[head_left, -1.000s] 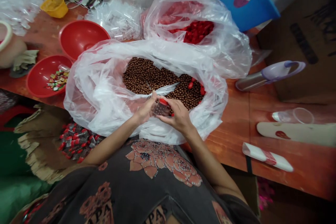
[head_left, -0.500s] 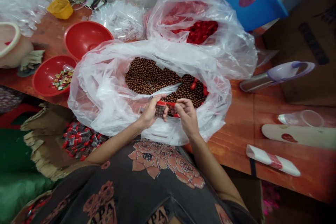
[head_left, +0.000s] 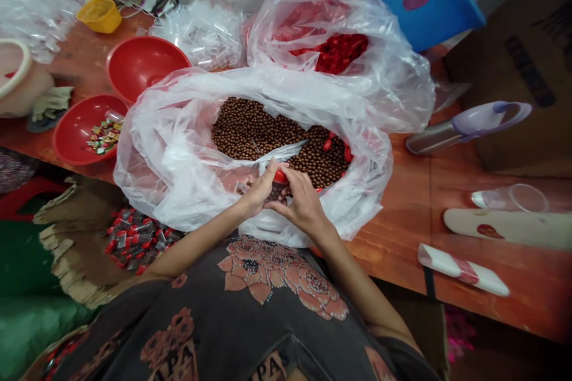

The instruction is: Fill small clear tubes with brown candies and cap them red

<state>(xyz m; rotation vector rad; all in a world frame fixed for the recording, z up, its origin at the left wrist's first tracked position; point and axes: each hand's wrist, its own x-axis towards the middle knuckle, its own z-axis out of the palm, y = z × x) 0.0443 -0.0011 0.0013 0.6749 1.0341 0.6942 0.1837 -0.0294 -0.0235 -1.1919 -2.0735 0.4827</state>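
Observation:
My left hand [head_left: 258, 191] and my right hand [head_left: 302, 200] are closed together on a small clear container with a red cap [head_left: 279, 181], filled with brown balls. They hold it over the near rim of a big clear plastic bag [head_left: 170, 149] full of small brown balls [head_left: 254, 128], with a few red caps [head_left: 335, 146] lying among them. My right thumb and fingers press on the red cap.
A second plastic bag of red caps [head_left: 339, 50] stands behind. Two red bowls [head_left: 143, 62], one with wrapped candies [head_left: 102, 134], a pile of clear containers [head_left: 201, 33] and a yellow cup [head_left: 99, 13] lie left. A box of filled containers [head_left: 134, 238] sits below; a purple scoop [head_left: 473, 122] lies right.
My right hand, which was apart from the container half a second ago, has come back onto its red cap. Both hands now close together on it.

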